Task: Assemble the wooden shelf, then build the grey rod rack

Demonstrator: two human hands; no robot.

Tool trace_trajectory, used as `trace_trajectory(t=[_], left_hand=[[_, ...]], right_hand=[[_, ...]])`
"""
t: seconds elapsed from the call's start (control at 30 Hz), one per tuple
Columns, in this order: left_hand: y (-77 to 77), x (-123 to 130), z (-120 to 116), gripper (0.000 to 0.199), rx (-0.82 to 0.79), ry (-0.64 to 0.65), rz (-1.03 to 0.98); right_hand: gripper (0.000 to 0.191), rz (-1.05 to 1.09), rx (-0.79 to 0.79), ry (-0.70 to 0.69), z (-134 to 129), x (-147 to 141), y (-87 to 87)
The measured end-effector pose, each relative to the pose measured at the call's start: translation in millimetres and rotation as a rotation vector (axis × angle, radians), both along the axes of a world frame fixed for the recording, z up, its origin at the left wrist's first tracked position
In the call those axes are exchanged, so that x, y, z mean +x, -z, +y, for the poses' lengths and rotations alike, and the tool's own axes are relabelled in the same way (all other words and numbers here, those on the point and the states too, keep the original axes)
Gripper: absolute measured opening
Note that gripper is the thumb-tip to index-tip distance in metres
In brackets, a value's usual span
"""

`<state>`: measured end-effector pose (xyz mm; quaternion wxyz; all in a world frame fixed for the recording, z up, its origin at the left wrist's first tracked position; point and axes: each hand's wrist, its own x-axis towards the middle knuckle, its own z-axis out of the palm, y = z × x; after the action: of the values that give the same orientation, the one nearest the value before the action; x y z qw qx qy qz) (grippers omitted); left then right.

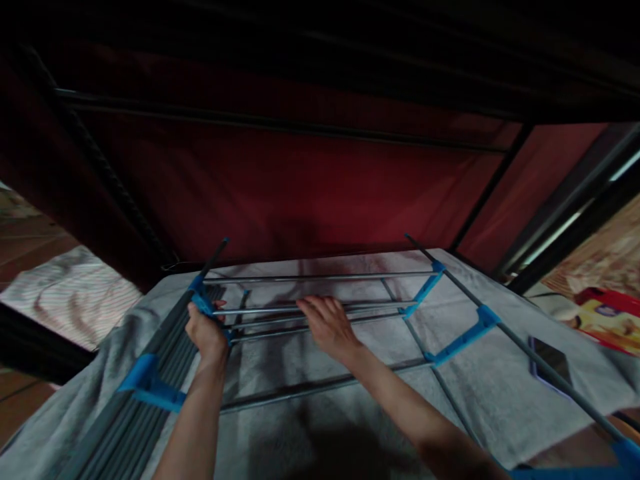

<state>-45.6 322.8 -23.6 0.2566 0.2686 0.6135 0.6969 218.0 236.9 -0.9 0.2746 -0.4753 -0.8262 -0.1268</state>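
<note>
A frame of grey metal tubes and blue plastic brackets stands on a grey cloth. My left hand (206, 328) is closed around a blue bracket (200, 293) on the left side, with its thumb near the ends of the crossbars. My right hand (329, 328) is closed over a metal rod (267, 310) that spans the frame, its fingers lying across the top. Opposite, further blue brackets (463, 339) join the crossbars to a long side pole (530, 357). Another blue bracket (153, 385) sits nearer me, beside my left forearm.
Several loose grey tubes (117, 433) lie bundled at the left. A phone (550, 363) rests on the grey cloth (495, 413) at the right, by the side pole. Dark red fabric panels (320, 187) on black poles enclose the back. A red and yellow package (607, 320) lies far right.
</note>
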Motion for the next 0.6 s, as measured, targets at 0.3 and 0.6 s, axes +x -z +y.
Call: trace_trajectory(t=[0.3, 0.6], left_hand=[[-9.5, 4, -7, 0.04, 0.294, -0.003, -0.123], [-9.1, -10, -8, 0.042, 0.322, 0.087, -0.051]], right_hand=[[0.04, -0.145, -0.018, 0.025, 47, 26, -51.0], [0.033, -0.193, -0.13, -0.051, 50, 4, -33.3]])
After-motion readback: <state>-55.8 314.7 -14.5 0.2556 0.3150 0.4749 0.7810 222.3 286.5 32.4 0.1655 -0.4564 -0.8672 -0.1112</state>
